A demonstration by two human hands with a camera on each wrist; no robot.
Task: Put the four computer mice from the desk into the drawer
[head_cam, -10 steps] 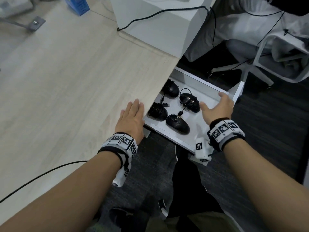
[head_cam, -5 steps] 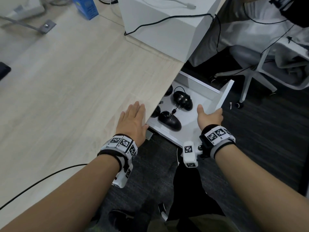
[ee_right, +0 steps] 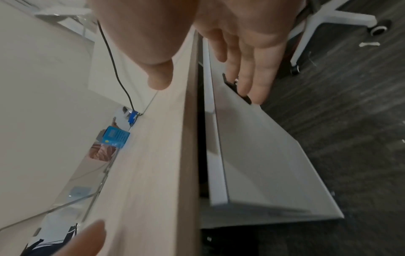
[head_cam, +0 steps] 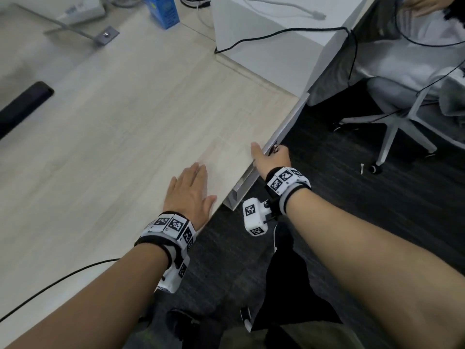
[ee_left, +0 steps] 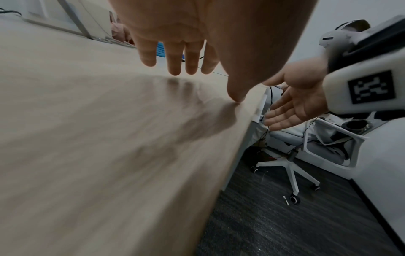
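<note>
At the counter's near edge, the straight fingers [ee_right: 252, 76] of the right hand [head_cam: 273, 158] press flat on the white drawer front [ee_right: 269, 155], by its dark handle slot, thumb over the pale wood counter [head_cam: 120, 137]. The drawer stands almost shut, a narrow gap left; the mice are hidden. At eight o'clock of it, the left hand [head_cam: 188, 191] rests flat on the counter, fingers spread loosely, holding nothing. A blue box [head_cam: 163, 10] stands toward eleven o'clock.
</note>
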